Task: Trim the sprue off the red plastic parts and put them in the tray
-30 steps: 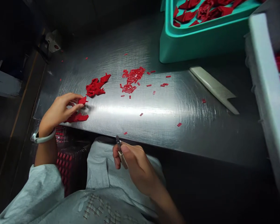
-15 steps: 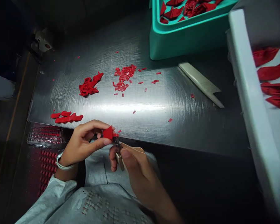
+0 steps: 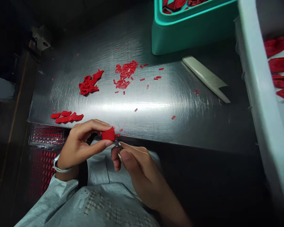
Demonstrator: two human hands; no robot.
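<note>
Work looks partway along, I'd judge. Clock centred on the red piece (image 3: 107, 134) at my fingers, twelve toward the far side of the bench (image 3: 142, 126). At ten, near the bench edge, a group of smooth red pieces (image 3: 67, 118), no tabs that I can make out: probably the finished ones. At eleven, a jumbled red heap (image 3: 90, 84), small stubs poking out: likely left to do, count unclear. Between twelve and one, a scatter of red chips (image 3: 126, 71), which suggests many cuts made. Mine in hand seems unfinished; a narrow tab (image 3: 117, 135) sticks out at its three o'clock side.

The piece: bright red, blocky, broad flat face toward me, over the bench's near edge. Left hand (image 3: 81, 143) has it pinched, thumb below, fingers above. Right hand (image 3: 144, 176) is wrapped round small cutters (image 3: 118, 145), tips up against the piece beside the tab; whether the blades have closed, cannot tell.

More red parts in the green bin (image 3: 191, 36), between one and two. Pale notched strip (image 3: 204, 77) at two.
</note>
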